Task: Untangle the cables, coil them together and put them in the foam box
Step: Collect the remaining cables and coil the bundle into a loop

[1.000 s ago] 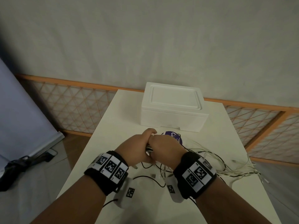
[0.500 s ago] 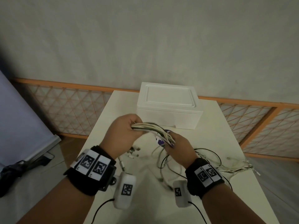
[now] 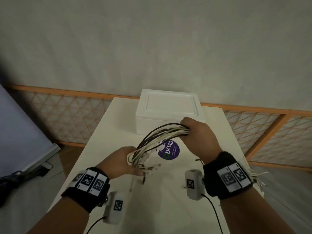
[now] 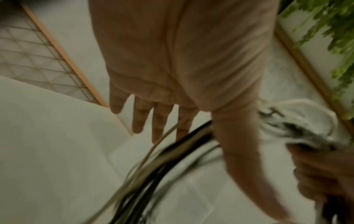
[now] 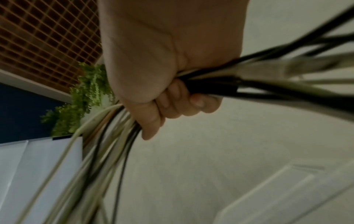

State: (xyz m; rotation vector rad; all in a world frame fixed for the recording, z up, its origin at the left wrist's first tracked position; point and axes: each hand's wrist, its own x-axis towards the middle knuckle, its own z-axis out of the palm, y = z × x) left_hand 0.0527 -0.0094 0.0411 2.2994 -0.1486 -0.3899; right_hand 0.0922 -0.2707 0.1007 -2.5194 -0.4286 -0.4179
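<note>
A bundle of white and black cables [image 3: 157, 139] hangs as a long loop above the table between my hands. My right hand [image 3: 197, 134] grips its far end in a fist just in front of the foam box; the right wrist view shows the fingers [image 5: 172, 100] curled round the cables [image 5: 268, 72]. My left hand [image 3: 125, 159] is at the near end of the loop. In the left wrist view its fingers [image 4: 159, 127] are straight and the cables [image 4: 172, 151] run between thumb and index finger. The white foam box [image 3: 168, 110] stands at the back of the table, lid on.
A round purple sticker [image 3: 168, 152] lies on the white table [image 3: 104, 132] under the loop. Some loose cable ends [image 3: 255, 174] hang over the table's right edge. An orange lattice fence [image 3: 67, 119] runs behind the table and a pale board [image 3: 20, 132] leans at left.
My hands have drawn apart: the right one carried its end of the bundle right and toward the box, the left dropped nearer to me. The loop is stretched longer.
</note>
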